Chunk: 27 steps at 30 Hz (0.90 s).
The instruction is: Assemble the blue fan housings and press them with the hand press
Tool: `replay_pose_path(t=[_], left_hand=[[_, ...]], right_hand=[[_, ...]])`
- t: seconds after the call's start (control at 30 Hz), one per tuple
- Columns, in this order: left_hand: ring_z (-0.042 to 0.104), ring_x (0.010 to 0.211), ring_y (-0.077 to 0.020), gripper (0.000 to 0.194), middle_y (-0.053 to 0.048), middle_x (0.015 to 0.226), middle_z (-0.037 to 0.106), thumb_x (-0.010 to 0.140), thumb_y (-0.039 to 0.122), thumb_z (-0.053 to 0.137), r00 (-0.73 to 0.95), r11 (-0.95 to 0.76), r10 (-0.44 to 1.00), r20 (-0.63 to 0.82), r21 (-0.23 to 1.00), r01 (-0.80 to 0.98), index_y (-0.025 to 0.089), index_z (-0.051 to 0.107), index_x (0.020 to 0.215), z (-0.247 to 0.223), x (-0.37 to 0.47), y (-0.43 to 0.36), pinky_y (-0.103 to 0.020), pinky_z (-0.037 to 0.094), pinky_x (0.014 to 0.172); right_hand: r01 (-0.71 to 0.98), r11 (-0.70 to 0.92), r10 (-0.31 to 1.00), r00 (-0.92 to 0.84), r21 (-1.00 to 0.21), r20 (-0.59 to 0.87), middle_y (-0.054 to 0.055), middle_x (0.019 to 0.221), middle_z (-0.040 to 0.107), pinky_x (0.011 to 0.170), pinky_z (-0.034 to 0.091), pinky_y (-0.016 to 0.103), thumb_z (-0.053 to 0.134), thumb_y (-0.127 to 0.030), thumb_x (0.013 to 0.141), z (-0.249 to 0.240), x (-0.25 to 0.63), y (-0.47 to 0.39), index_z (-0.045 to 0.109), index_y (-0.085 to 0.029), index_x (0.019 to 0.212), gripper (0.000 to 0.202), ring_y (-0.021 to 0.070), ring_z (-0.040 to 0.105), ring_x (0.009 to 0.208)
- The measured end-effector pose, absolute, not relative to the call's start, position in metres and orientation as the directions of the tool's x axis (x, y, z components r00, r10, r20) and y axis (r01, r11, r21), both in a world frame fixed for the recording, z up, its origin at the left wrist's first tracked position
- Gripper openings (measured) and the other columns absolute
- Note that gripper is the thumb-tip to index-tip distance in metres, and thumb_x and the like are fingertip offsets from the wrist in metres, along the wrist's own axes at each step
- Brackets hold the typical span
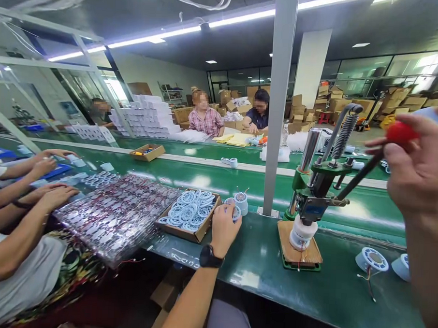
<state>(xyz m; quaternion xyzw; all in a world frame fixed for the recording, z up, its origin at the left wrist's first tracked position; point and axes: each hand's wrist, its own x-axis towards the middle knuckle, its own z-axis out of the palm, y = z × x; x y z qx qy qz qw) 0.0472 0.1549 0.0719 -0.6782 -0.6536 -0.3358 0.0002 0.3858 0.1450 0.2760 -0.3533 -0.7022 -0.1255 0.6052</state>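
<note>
Right grip [418, 168] clenches a red knob [402, 133], left grip [226, 226] holding a blue part [236, 213] beside a box [201, 235] of rings [191, 209].

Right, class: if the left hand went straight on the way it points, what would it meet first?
Probably the light-blue round housing just beyond the fingers of the left hand, though depth is unclear here, and the fingers partly cover another round piece.

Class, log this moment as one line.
left hand: at blue ring | right hand: gripping red knob | press: above wooden base
</note>
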Motion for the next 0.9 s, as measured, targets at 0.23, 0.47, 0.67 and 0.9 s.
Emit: replay_pose_path(t=[0.23, 0.47, 0.67, 0.9], left_hand=[[0.067, 0.089, -0.0295, 0.049, -0.011, 0.100, 0.067, 0.072, 0.025, 0.073, 0.106, -0.188, 0.967, 0.233, 0.365, 0.912, 0.020, 0.067, 0.121, 0.053, 0.095, 0.085, -0.035, 0.053, 0.074], [0.073, 0.078, -0.0315, 0.076, -0.018, 0.100, 0.073, 0.084, 0.055, 0.065, 0.023, -0.074, 0.991, 0.133, 0.398, 0.914, 0.008, 0.048, 0.142, 0.054, 0.106, 0.104, -0.034, 0.051, 0.067], [0.060, 0.114, -0.0343, 0.036, -0.021, 0.117, 0.067, 0.096, 0.028, 0.047, -0.266, 0.116, 0.900, 0.344, 0.400, 0.909, 0.010, 0.060, 0.123, 0.084, 0.000, 0.134, -0.046, 0.045, 0.097], [0.066, 0.100, -0.0380, 0.030, -0.017, 0.090, 0.073, 0.076, 0.014, 0.061, -0.444, 0.233, 0.826, 0.348, 0.506, 0.830, 0.011, 0.069, 0.105, 0.083, -0.089, 0.149, -0.053, 0.047, 0.093]], right_hand=[[0.518, 0.678, 0.351, 0.393, -0.521, 0.850, 0.014, 0.143, 0.049, 0.104, 0.040, 0.062, 0.065, -0.048, 0.074, 0.117, 0.343, 0.138, 0.034, -0.036, 0.143, 0.077, 0.0356, 0.051, 0.132], [0.479, 0.071, 0.798, 0.499, -0.875, 0.338, 0.020, 0.131, 0.057, 0.092, 0.051, 0.052, 0.069, -0.056, 0.073, -0.004, 0.297, 0.115, 0.025, -0.016, 0.153, 0.100, 0.0364, 0.063, 0.112], [0.685, 0.077, 0.596, 0.551, -0.724, 0.584, 0.030, 0.131, 0.052, 0.098, 0.043, 0.061, 0.055, -0.055, 0.080, 0.009, 0.325, 0.128, 0.040, 0.001, 0.146, 0.088, 0.0456, 0.051, 0.123], [0.984, -0.164, 0.650, 0.164, -0.074, 0.742, 0.023, 0.099, 0.066, 0.093, 0.041, 0.060, 0.033, -0.046, 0.095, -0.016, 0.409, 0.098, 0.069, -0.010, 0.119, 0.056, 0.0421, 0.059, 0.106]])
